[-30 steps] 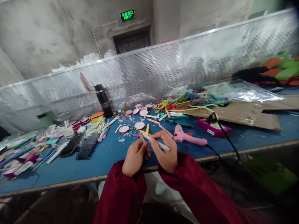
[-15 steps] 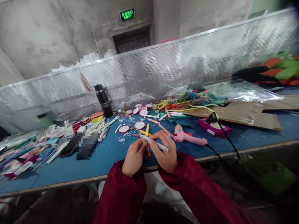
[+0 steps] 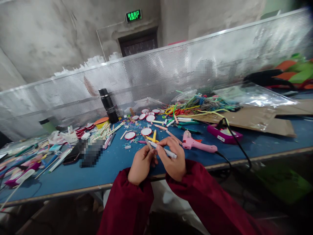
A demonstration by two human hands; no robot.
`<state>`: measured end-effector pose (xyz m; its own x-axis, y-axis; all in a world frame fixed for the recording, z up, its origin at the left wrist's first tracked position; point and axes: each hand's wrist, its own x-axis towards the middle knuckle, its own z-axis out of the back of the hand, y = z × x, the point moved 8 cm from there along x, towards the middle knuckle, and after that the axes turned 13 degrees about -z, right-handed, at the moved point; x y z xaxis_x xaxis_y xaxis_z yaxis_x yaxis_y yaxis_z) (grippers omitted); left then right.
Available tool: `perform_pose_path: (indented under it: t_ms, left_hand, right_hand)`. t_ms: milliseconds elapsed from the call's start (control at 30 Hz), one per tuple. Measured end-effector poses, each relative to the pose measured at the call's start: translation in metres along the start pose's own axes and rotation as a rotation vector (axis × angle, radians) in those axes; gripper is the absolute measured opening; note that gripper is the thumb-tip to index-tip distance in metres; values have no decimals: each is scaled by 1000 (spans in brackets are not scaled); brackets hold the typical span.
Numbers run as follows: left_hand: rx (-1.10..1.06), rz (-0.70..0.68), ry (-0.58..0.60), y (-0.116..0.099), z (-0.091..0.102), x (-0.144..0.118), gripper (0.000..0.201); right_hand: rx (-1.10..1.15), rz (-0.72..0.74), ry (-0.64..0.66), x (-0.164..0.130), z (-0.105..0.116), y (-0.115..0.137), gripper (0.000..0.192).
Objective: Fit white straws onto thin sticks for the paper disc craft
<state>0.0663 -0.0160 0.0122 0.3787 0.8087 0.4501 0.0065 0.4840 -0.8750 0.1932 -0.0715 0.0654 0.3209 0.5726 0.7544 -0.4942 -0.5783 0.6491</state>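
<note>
My left hand [image 3: 140,164] pinches a thin, flat stick [image 3: 147,142], brownish and pointing away from me, near the table's front edge. In my right hand [image 3: 173,159] is a white marker [image 3: 169,152], gripped like a pen with its front end by the stick. Both hands are close together, and whether the marker touches the stick I cannot tell. Just beyond them lie yellow pieces [image 3: 154,135] and round white discs with red rims [image 3: 146,131]. A pink glue gun [image 3: 198,145] rests to the right of my right hand.
A blue table [image 3: 114,171] backs onto a perforated metal screen [image 3: 146,78]. On the left are a black bottle [image 3: 109,106], a phone [image 3: 72,155] and bundled sticks [image 3: 99,133]. Rightward lie a purple box [image 3: 225,134] with a black cable, cardboard [image 3: 256,121] and coloured cords [image 3: 207,102].
My hands, the marker and the held stick look almost unmoved. A long pale strip now shows across the table's front edge at the far left.
</note>
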Motion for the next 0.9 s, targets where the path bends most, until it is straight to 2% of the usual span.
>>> perform_pose_path:
  t_ms: [233,433,633,800,900]
  left_hand:
    - [11,-15,10,-2,-1,0,39]
    - [13,-2,5,1,1,0,36]
    - [8,-12,2,0,1,0,36]
    - [3,-4,1,2,0,0,36]
    - [-4,-13,1,2,0,0,38]
  right_hand:
    - [11,15,27,-1,-2,1,13]
    - [2,4,-27,0,2,-1,15]
    - [12,14,6,0,0,1,15]
    - [6,9,-36,0,3,0,16]
    - [28,25,-13,-1,1,0,13]
